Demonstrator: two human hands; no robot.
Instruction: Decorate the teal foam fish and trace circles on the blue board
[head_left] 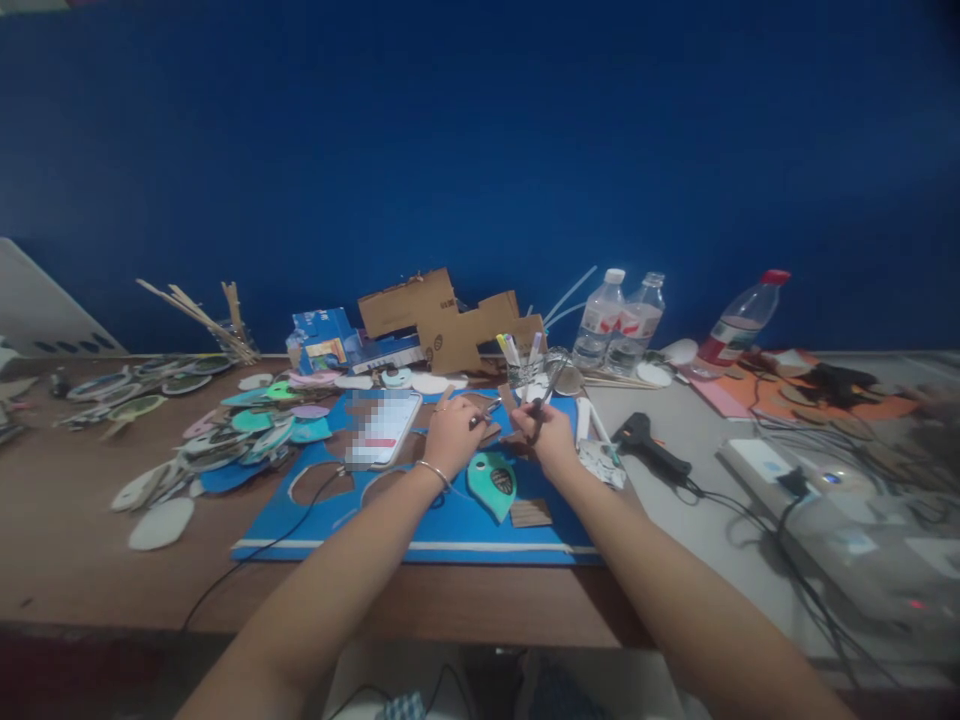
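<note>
Both hands are occupied on my feed: the right hand grips apparent scissors, the left hand a dark item I can't identify, with the green cutout between them on the near side, long axis running near-to-far.

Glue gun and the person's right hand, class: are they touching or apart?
Apart. The head view shows the glue gun lying to the right of the right hand, with a plain gap and pale scraps between them.
</note>
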